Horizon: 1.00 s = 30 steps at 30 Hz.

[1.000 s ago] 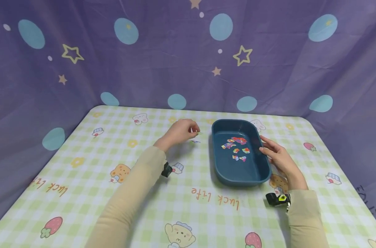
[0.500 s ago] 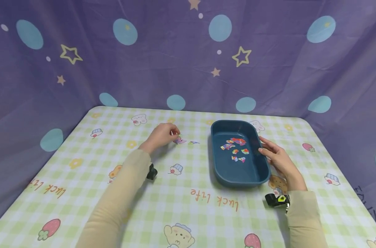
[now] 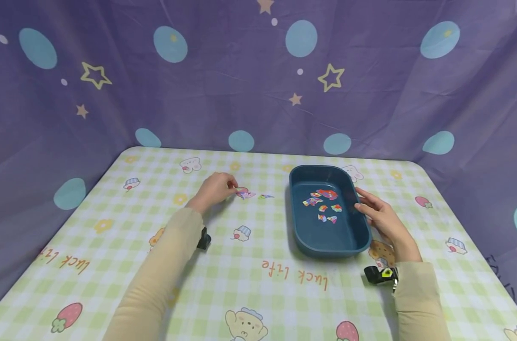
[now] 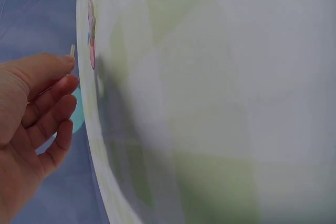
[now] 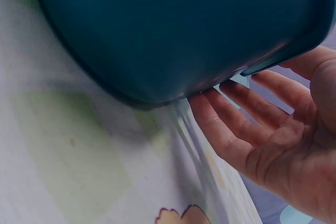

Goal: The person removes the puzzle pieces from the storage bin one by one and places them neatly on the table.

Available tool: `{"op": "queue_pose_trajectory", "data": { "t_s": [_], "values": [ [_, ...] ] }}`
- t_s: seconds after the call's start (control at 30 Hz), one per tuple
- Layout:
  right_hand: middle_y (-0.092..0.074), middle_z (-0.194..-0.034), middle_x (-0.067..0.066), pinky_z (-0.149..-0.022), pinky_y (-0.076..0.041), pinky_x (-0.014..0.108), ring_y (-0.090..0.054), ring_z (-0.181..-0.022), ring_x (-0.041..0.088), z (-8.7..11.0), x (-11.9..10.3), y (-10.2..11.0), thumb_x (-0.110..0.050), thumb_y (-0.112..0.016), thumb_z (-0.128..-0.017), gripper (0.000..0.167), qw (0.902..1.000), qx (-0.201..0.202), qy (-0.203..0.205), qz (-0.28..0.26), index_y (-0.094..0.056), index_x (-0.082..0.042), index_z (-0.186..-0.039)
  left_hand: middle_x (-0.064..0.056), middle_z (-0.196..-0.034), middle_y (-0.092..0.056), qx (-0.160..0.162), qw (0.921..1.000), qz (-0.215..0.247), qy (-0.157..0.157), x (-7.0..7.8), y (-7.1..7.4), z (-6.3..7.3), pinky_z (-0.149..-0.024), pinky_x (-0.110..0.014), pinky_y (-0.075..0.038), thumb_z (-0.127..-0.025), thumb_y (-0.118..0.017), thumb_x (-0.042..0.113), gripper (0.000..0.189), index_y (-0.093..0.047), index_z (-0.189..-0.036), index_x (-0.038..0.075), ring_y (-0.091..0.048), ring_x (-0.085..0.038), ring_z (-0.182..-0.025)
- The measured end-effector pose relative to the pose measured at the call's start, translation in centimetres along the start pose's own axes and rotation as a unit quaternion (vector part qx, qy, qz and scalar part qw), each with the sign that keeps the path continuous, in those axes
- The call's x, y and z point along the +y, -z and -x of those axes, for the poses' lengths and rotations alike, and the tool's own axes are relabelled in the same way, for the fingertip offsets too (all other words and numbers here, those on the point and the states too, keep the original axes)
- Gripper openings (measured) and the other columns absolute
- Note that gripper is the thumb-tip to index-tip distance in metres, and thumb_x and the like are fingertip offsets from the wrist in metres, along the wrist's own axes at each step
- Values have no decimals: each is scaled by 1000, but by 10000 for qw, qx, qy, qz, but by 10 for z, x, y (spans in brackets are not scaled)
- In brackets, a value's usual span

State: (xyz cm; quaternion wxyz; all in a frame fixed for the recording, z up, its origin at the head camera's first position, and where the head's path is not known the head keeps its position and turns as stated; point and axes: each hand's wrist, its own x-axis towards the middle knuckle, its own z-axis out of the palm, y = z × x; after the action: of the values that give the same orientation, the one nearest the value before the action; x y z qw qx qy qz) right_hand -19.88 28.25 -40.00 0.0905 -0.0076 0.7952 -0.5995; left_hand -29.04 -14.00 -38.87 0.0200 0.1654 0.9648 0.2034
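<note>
At the left of the head view my left hand (image 3: pixel 217 191) pinches a small flat colourful piece (image 4: pixel 72 50) between thumb and fingertips; the left wrist view shows its thin edge standing up. Just beyond those fingertips a pink and purple piece (image 3: pixel 247 195) lies on the cloth. To its right lies a narrow colourful piece (image 3: pixel 266 196). My right hand (image 3: pixel 384 219) holds the right side of a dark teal plastic tub (image 3: pixel 332 239), thumb at the rim and fingers against the outer wall. Several bright cut-out pieces (image 3: pixel 327 194) lie on the tub's floor.
A green and white checked tablecloth (image 3: pixel 258 284) with cartoon prints covers the table. Behind it hangs a purple curtain (image 3: pixel 224 94) with stars and ovals. Black wrist cameras (image 3: pixel 204 239) sit at both cuffs.
My left hand has moved left from near the tub, where it held a small piece, to the left of the pieces on the cloth. The right hand stays at the tub.
</note>
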Motion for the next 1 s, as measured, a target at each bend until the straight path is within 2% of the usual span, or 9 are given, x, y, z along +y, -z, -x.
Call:
{"op": "queue_pose_trajectory", "data": {
  "t_s": [0.37,1.0],
  "values": [
    [-32,-140,22,-73,-47,18,-48,-100,-4,0,1,0,-30,-53,-92,63,10000,-26,22,-53,-23,-17,-145,-2,-82,-64,-180,9997,0,190,-8,-4,3,-72,-32,-44,-80,-66,16,11,-69,-90,11,-55,-16,-72],
    [-30,-142,23,-76,-47,19,-46,-103,0,-1,0,0,-31,-52,-92,62,9999,-42,-25,-91,-23,-18,-145,-3,-82,-64,-99,9996,3,263,-10,-4,3,-72,-32,-44,-80,-64,15,12,-69,-91,11,-55,-17,-73]
  ]
}}
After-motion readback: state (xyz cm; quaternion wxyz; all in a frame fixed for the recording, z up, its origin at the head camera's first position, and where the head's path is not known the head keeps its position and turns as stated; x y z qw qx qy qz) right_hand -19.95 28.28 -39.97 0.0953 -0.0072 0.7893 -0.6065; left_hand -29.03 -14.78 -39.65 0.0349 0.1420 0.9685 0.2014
